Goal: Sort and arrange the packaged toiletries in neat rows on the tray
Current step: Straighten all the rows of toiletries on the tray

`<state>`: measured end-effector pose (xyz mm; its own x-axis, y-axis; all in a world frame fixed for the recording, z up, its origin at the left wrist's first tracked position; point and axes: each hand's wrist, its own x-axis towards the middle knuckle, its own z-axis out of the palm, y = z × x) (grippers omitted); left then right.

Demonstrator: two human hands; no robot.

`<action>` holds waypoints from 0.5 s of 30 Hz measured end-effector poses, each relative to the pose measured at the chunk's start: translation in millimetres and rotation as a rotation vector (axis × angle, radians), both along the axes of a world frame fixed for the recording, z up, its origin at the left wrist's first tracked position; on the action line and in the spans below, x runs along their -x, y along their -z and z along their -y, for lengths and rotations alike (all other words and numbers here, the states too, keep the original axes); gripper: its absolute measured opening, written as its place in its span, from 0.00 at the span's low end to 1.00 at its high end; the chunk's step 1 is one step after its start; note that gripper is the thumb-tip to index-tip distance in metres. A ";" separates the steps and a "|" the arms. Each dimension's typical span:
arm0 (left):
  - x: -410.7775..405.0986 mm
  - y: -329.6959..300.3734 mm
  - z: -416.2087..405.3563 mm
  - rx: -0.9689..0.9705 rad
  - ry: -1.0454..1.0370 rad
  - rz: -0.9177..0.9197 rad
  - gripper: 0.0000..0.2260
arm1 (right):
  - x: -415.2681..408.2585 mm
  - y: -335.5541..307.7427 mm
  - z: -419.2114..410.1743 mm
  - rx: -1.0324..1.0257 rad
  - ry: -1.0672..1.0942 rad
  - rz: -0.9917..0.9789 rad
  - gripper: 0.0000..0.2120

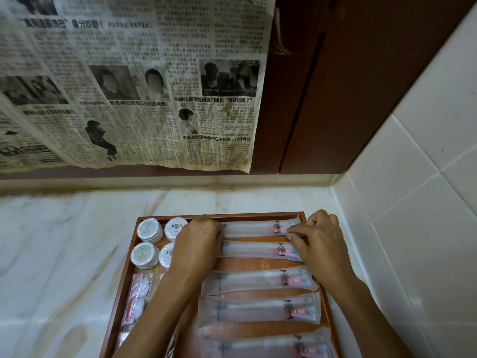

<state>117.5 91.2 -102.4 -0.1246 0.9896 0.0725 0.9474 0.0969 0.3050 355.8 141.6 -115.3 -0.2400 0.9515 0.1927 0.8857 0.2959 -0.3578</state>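
Note:
A brown wooden tray [247, 214] lies on the marble counter. Several long frosted toothbrush packets lie in a column on its right side. My left hand [196, 244] grips the left end of the farthest toothbrush packet [253, 227] and my right hand [320, 244] pinches its right end; the hands also overlap the ends of the second packet [250, 249]. Round white soap packs [149, 229] sit in two rows at the tray's far left. A small packet with red print [138, 295] lies at the left edge, partly behind my left forearm.
The marble counter [64, 254] stretches to the left of the tray. A white tiled wall [413, 202] rises close on the right. Behind the tray stands a dark wooden panel [335, 99] with a newspaper sheet [129, 86] hanging over it.

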 end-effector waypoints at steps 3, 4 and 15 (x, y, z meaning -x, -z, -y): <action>-1.1 -1.9 -0.7 0.040 0.029 -0.029 0.13 | -0.3 -1.3 -0.2 0.010 -0.023 0.030 0.04; -1.3 -2.4 -0.7 0.050 0.032 -0.039 0.12 | -0.1 -2.7 -1.1 0.010 -0.028 0.044 0.04; -3.5 -6.1 2.0 0.073 0.046 -0.066 0.07 | 13.8 -10.2 -8.5 0.057 -0.130 0.154 0.11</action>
